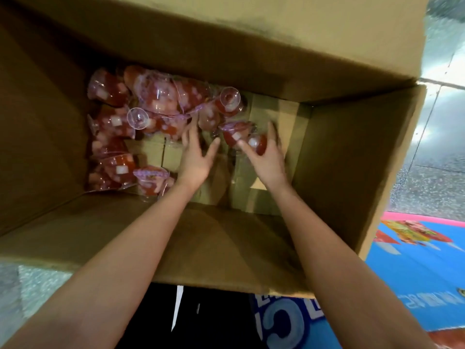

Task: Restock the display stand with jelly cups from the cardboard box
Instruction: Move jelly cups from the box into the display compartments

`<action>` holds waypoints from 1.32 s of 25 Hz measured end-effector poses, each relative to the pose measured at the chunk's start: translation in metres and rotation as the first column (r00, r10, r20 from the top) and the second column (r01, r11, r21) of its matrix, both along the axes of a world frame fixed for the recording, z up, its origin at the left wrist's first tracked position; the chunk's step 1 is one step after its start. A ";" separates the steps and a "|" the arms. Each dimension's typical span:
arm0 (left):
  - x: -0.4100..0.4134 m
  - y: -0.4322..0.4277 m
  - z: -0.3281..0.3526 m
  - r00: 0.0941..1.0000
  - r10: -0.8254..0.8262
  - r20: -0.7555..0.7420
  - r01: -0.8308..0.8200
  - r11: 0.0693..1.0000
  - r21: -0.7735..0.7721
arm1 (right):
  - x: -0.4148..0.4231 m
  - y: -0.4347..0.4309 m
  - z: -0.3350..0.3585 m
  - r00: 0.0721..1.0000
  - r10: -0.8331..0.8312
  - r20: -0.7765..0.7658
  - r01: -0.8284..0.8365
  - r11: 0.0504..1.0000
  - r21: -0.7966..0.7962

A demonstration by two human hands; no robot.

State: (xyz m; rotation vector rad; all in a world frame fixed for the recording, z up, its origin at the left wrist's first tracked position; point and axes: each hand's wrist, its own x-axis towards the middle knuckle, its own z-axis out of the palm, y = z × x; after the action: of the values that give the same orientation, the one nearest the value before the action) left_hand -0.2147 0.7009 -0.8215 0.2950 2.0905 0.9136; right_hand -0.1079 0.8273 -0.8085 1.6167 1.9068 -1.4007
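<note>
Partly blurred, right hand (267, 159) seemingly grips jelly cup (259, 144); left hand (196, 159) spread.

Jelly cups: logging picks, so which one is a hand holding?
The rightmost red cup, gripped by the right hand; the others lie loose.

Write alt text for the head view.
Two bare hands reach into a deep cardboard box: the right hand holds a red jelly cup, and the left hand is open beside the pile of jelly cups on its floor.
</note>
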 end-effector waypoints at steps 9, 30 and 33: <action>0.000 0.056 -0.006 0.686 0.706 0.179 -0.727 0.673 0.135 | -0.009 0.015 -0.016 0.962 -0.216 -0.166 0.193 0.971 -0.142; -0.001 0.043 0.018 0.767 0.546 0.337 -0.602 0.794 0.082 | -0.002 -0.026 0.032 0.785 -0.603 -0.144 0.504 0.756 -0.418; -0.016 0.049 0.005 0.795 0.489 0.358 -0.531 0.847 0.022 | 0.011 -0.017 0.012 0.817 -0.551 -0.169 0.449 0.793 -0.412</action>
State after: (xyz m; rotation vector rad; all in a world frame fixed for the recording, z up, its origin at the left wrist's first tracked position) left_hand -0.2307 0.7498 -0.8168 -0.3768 1.8106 1.3099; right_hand -0.0972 0.8103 -0.7969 1.8960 1.2524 -2.1510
